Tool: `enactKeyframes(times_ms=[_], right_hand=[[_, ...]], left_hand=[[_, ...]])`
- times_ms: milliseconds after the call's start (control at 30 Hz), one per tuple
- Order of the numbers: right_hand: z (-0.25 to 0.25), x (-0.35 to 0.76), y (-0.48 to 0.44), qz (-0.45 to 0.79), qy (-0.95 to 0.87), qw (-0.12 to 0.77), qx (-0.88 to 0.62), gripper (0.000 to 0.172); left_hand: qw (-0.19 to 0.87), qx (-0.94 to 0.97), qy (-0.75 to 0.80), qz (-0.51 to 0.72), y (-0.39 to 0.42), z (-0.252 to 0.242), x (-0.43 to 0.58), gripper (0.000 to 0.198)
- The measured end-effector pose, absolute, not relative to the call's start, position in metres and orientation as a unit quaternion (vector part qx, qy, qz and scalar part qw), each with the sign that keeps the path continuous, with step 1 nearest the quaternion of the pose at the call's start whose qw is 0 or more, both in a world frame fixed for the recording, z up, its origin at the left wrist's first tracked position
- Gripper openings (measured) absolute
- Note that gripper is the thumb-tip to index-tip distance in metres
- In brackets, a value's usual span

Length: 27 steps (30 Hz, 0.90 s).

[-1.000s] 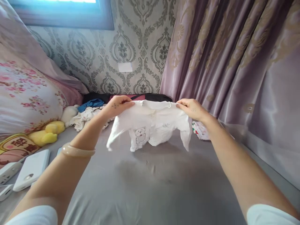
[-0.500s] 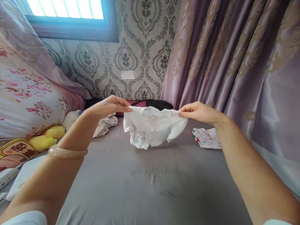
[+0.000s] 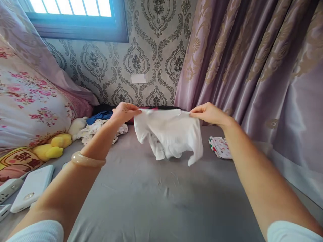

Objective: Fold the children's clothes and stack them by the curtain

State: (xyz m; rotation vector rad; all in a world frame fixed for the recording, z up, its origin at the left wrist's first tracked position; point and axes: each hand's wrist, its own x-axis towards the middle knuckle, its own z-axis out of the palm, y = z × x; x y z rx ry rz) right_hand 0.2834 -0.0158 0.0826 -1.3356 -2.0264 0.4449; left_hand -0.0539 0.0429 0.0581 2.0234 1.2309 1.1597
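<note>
A small white baby garment (image 3: pixel 170 134) hangs in the air above the grey bed sheet (image 3: pixel 161 198), stretched between both my hands. My left hand (image 3: pixel 124 112), with a pale bangle on its wrist, pinches the garment's top left edge. My right hand (image 3: pixel 209 113) pinches the top right edge. The cloth droops in loose folds below, and one sleeve dangles at the lower right. Its printed front is turned away or folded under.
A folded patterned cloth (image 3: pixel 220 147) lies by the purple curtain (image 3: pixel 252 67) on the right. Crumpled clothes (image 3: pixel 101 127) and dark fabric sit at the wall. Floral bedding (image 3: pixel 27 107), a yellow plush toy (image 3: pixel 49 148) and white power banks (image 3: pixel 31 188) lie on the left.
The garment was spread wide with a bear print showing, then bunched between my hands. Now it hangs again with the print hidden and a sleeve dangling right.
</note>
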Motion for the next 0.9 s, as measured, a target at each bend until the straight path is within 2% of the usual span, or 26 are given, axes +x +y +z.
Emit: enactKeyframes(times_ms=[67, 133, 233, 533, 900], right_hand=[[0.082, 0.284, -0.013, 0.154, -0.772, 0.337, -0.517, 0.027], [0.082, 0.283, -0.011, 0.181, -0.785, 0.305, -0.508, 0.033], [0.081, 0.281, -0.010, 0.182, -0.777, 0.293, -0.527, 0.039], [0.074, 0.279, -0.011, 0.204, -0.767, 0.309, -0.524, 0.035], [0.058, 0.294, 0.005, 0.190, -0.727, 0.366, -0.549, 0.029]], left_hand=[[0.279, 0.750, 0.426, 0.422, 0.043, 0.057, -0.055, 0.035], [0.326, 0.765, 0.390, 0.394, 0.044, 0.056, -0.056, 0.039], [0.329, 0.740, 0.402, 0.427, 0.049, 0.053, -0.057, 0.043], [0.348, 0.717, 0.400, 0.453, 0.054, 0.045, -0.049, 0.045], [0.296, 0.715, 0.429, 0.466, 0.057, 0.039, -0.044, 0.037]])
